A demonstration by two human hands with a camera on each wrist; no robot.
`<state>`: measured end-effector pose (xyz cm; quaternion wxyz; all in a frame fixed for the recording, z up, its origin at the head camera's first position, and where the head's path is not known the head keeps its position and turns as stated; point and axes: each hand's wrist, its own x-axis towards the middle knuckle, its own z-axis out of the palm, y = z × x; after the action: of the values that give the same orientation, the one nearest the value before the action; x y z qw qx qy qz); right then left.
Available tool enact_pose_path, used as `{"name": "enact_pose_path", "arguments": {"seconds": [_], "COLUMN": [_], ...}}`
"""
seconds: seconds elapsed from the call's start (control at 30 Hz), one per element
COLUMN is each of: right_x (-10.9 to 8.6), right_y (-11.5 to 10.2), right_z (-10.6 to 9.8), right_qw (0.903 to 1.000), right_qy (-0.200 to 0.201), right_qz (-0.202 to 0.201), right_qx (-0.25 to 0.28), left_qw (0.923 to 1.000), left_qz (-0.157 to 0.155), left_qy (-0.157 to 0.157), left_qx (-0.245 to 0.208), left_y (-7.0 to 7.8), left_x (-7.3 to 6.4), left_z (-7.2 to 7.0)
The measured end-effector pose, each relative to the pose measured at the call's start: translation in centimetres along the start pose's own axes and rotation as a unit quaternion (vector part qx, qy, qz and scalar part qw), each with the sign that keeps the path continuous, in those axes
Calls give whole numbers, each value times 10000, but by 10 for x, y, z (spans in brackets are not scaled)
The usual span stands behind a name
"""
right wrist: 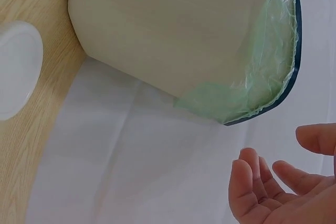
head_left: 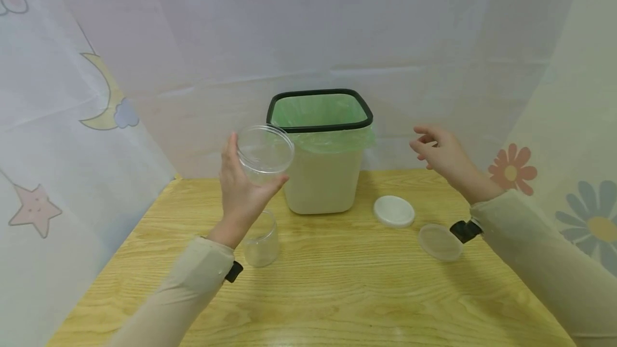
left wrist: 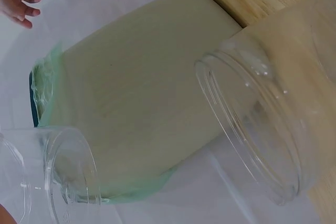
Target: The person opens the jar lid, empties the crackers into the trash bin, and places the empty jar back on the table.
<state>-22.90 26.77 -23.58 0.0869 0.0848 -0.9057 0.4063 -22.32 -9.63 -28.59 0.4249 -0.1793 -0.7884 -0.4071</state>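
Note:
My left hand [head_left: 236,189] grips a clear plastic jar [head_left: 266,150] between thumb and fingers, raised in front of the bin's left side. Its mouth, with no lid on, faces up and toward me. Below that hand a second clear jar [head_left: 262,246] stands on the table, partly hidden by the wrist; the left wrist view shows its open rim close up. To the right of the bin my right hand [head_left: 444,155] hangs in the air with loosely bent fingers. Nothing lies in its grasp in the right wrist view, where fingers [right wrist: 244,184] and thumb stand apart.
A beige waste bin [head_left: 322,183] with a black rim and green liner [head_left: 320,111] stands at the table's back. To its right lie a white lid [head_left: 393,211] and a translucent lid [head_left: 440,242], the latter under my right forearm. Printed cloth [head_left: 231,25] hangs behind the wooden table [head_left: 332,283].

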Motion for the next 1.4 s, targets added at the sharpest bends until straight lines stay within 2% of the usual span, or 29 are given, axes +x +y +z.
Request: {"name": "enact_pose_path", "arguments": {"seconds": [0.2, 0.37, 0.63, 0.8, 0.93, 1.27, 1.4], "right_x": [-1, -1, -3, -6, -8, -13, -15], "right_y": [3, 7, 11, 10, 11, 15, 17], "right_z": [1, 3, 7, 9, 11, 12, 12], "right_qw": [9999, 9988, 9968, 9952, 9933, 9907, 9900], "right_qy": [30, 127, 31, 76, 143, 230, 258], "right_qz": [-41, -178, -276, -464, -608, -729, -773], "right_qx": [-123, -437, -752, -858, -973, -1126, -1151], "left_qw": [9997, 9989, 9977, 9949, 9925, 9866, 9836], "left_qz": [-95, -308, -483, -735, -814, -1058, -1237], "left_qy": [-3, -2, -18, -109, -162, -87, -179], "left_qx": [-203, -353, -477, -685, -892, -1242, -1301], "left_y": [4, 5, 6, 7, 9, 15, 17], "left_x": [-4, -10, -20, -25, -29, -40, -45], "left_z": [2, 5, 11, 14, 18, 29, 33]}}
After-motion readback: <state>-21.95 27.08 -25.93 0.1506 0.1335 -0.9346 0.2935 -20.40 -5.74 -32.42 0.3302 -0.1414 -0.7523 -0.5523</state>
